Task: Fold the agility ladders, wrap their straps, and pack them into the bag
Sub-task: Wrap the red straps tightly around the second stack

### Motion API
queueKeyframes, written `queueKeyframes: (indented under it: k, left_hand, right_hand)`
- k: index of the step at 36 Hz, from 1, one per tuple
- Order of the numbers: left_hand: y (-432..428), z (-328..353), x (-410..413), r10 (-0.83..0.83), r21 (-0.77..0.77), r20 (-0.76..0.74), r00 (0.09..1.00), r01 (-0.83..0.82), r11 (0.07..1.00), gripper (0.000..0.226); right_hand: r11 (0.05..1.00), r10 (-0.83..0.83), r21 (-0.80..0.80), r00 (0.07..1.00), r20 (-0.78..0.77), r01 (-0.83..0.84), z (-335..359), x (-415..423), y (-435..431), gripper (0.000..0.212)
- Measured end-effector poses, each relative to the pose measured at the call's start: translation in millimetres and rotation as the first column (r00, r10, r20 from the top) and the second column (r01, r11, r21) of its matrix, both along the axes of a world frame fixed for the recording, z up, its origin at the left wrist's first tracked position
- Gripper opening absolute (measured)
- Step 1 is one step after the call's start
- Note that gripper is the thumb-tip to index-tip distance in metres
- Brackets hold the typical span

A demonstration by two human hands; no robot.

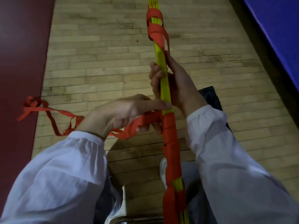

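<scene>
A bundle of yellow ladder rungs [165, 88] runs from the top of the view down to the bottom centre. Red strap [169, 136] is wound in coils round its lower half, and looser red loops [155, 28] sit near its far end. My right hand [174, 84] grips the bare yellow middle of the bundle. My left hand [126, 113] holds the red strap just left of the bundle, index finger stretched out to touch the rungs. The strap's loose tail [48, 110] trails left across the floor.
Wooden floorboards [97, 62] lie below. A dark red mat [21, 62] borders the left side and a blue mat [278, 29] the upper right. A dark object [212, 97] lies behind my right wrist. My white shoe [163, 168] shows at the bottom.
</scene>
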State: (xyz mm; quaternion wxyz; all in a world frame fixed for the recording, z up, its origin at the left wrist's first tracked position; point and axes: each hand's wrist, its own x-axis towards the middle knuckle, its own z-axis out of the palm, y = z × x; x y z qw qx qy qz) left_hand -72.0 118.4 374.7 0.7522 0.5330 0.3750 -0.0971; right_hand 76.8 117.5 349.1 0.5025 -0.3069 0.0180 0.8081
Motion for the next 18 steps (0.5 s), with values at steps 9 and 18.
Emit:
queueKeyframes:
  k: [9,18]
  left_hand:
    - [1.5,-6.0,-1.1,-0.029,0.083,-0.177,0.984,0.045,0.996,0.053]
    - [3.3,-12.4,-1.6,-0.025,0.068,-0.109,0.994,0.032,0.997,0.046]
  right_hand:
    - [0.988,0.146,-0.008,0.939,0.311,-0.151,5.8,-6.8,0.8,0.045]
    - [0.981,0.141,0.024,0.797,0.588,-0.191,1.9,-12.2,1.3,0.044]
